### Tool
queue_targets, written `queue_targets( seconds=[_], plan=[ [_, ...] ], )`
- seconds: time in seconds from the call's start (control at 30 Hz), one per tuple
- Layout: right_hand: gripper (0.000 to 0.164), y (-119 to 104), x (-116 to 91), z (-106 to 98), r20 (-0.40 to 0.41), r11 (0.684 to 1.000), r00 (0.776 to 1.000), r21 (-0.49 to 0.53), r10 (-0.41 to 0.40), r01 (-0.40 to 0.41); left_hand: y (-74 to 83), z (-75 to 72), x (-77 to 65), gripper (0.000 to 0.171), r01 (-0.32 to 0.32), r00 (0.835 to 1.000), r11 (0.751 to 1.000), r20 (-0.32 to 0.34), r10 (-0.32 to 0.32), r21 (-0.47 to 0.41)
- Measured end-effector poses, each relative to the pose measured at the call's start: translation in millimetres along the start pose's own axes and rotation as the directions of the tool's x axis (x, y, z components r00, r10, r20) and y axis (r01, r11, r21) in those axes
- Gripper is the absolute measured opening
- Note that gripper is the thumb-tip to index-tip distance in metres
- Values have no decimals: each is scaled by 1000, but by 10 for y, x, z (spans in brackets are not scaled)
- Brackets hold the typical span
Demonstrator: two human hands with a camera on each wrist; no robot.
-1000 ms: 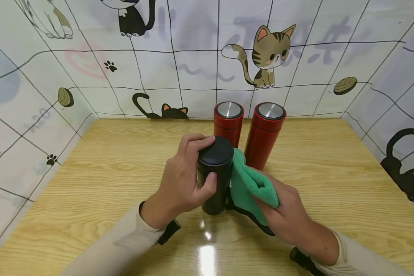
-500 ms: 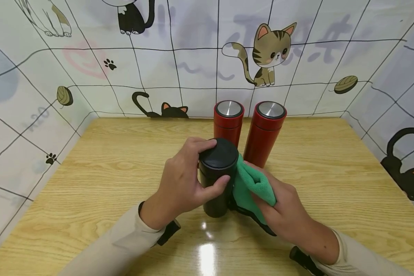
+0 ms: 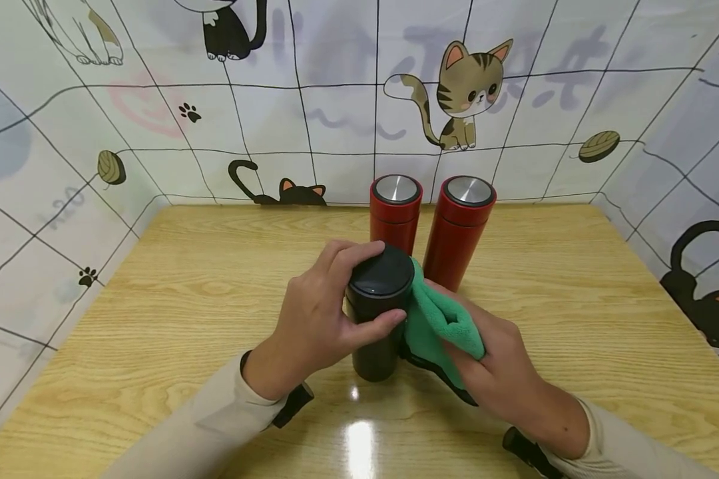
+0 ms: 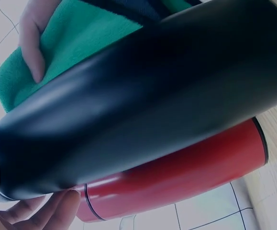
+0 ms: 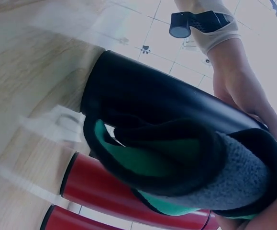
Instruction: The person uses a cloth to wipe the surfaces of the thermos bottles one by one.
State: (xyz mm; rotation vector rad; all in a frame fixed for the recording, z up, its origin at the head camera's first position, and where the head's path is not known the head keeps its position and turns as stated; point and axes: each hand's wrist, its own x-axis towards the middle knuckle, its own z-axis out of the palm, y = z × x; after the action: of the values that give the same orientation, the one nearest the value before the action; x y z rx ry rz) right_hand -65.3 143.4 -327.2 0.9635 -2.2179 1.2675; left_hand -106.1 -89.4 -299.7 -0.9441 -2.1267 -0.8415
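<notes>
A black thermos bottle (image 3: 379, 352) stands upright in the middle of the table, its dark lid (image 3: 383, 269) on top. My left hand (image 3: 323, 309) grips it near the lid, thumb across the front and fingers over the far side. In my right hand (image 3: 497, 359) is a folded green cloth (image 3: 449, 319) with a dark edging, held against the bottle's right side. The right wrist view shows the cloth's grey inner face (image 5: 246, 175) close along the black bottle. In the left wrist view, fingers of the right hand (image 4: 33, 52) lie over the cloth.
Two red thermos bottles with silver-topped lids stand just behind, one red bottle (image 3: 394, 216) directly beyond the black one and the other red bottle (image 3: 460, 233) to its right. The wooden table (image 3: 204, 279) ends at a cat-printed backdrop (image 3: 335, 113) at the back and sides.
The black bottle has shifted slightly right and nearer, and my left thumb lies further across its front. The cloth has moved only a little and stays at its right side.
</notes>
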Motion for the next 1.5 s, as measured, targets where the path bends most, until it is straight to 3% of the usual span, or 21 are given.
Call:
queue_targets(
  seconds=[0.07, 0.27, 0.37, 0.53, 0.63, 0.77, 1.0, 1.23, 1.5],
  plan=[
    [60, 1, -1, -4, -12, 999, 999, 16, -32, 33, 6, 3, 1, 73, -3, 1000, 1000, 1, 3, -7],
    [63, -9, 6, -3, 72, 995, 995, -64, 76, -72, 26, 4, 2, 80, 17, 1000, 1000, 5, -17, -1],
    [64, 0, -2, 4, 59, 996, 996, -65, 65, -61, 31, 6, -1, 81, 23, 1000, 1000, 5, -24, 8],
    [68, -3, -7, -9, 8, 1000, 1000, -15, -14, 14, 23, 0, -5, 71, 23, 999, 1000, 23, -24, 13],
    [66, -6, -4, -15, 39, 1000, 999, -4, 15, -14, 22, -10, -12, 62, 22, 999, 1000, 33, -22, 22],
    [65, -13, -3, -14, 65, 997, 995, -31, 75, -73, 32, -19, -19, 64, 21, 999, 999, 33, -23, 41],
    [58, -5, -6, -11, -13, 998, 998, 21, -56, 56, 39, -28, -26, 62, 22, 999, 998, 41, -25, 56],
    [64, -18, 6, -16, 78, 994, 993, -63, 93, -88, 44, -16, -22, 64, 27, 999, 998, 19, -28, 56],
    [66, -16, -15, -25, 47, 995, 995, -50, 93, -91, 48, 1, -6, 70, 25, 1000, 997, -20, -24, 66]
  ],
)
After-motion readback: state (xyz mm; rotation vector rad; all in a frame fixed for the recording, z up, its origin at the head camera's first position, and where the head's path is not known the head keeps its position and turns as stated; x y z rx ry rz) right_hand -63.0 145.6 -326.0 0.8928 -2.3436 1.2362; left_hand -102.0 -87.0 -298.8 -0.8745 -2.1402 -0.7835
